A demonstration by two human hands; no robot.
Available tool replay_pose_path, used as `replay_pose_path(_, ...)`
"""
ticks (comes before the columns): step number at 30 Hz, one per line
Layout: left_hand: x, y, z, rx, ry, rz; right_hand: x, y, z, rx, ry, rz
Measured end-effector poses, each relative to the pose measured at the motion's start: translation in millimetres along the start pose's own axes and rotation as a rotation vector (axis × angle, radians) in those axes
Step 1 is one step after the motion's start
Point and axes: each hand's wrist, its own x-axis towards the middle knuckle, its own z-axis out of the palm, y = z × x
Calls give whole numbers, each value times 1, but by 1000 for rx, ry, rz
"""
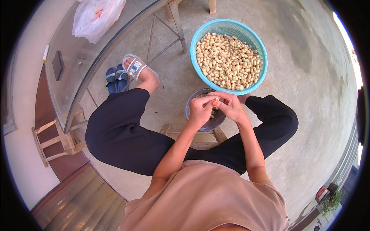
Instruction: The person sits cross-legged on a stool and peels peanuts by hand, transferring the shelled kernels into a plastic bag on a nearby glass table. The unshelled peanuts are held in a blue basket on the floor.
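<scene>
My left hand (200,111) and my right hand (232,107) meet over a greyish bowl (188,111), their fingertips pinched together on a small pale peanut (216,99). Fingers hide most of that peanut. Inside the bowl lie bits that look like peanut shells, partly covered by my hands. Just beyond it, a turquoise plastic basket (194,67) holds a wide heap of unshelled peanuts (228,60).
At left, a glass-topped table (86,55) carries a translucent plastic bag (95,23) with pinkish contents and a dark phone-like object (58,65). Blue slippers (116,78) sit beneath it. A wooden stool (62,138) stands by the wall, near brown steps (78,202).
</scene>
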Motion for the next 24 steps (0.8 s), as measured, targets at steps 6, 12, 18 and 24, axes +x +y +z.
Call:
replay_pose_path(6, 1, 1, 2, -201, 137, -145, -2, 10, 0, 210, 34, 261)
replay_pose_path(12, 0, 2, 6, -192, 171, -143, 1, 23, 19, 191, 172, 170)
replay_pose_path(18, -1, 13, 4, -393, 131, -321, 3, 23, 17, 173, 205, 113)
replay_pose_path(24, 4, 22, -3, -503, -23, -415, 4, 34, 3, 442, 78, 106)
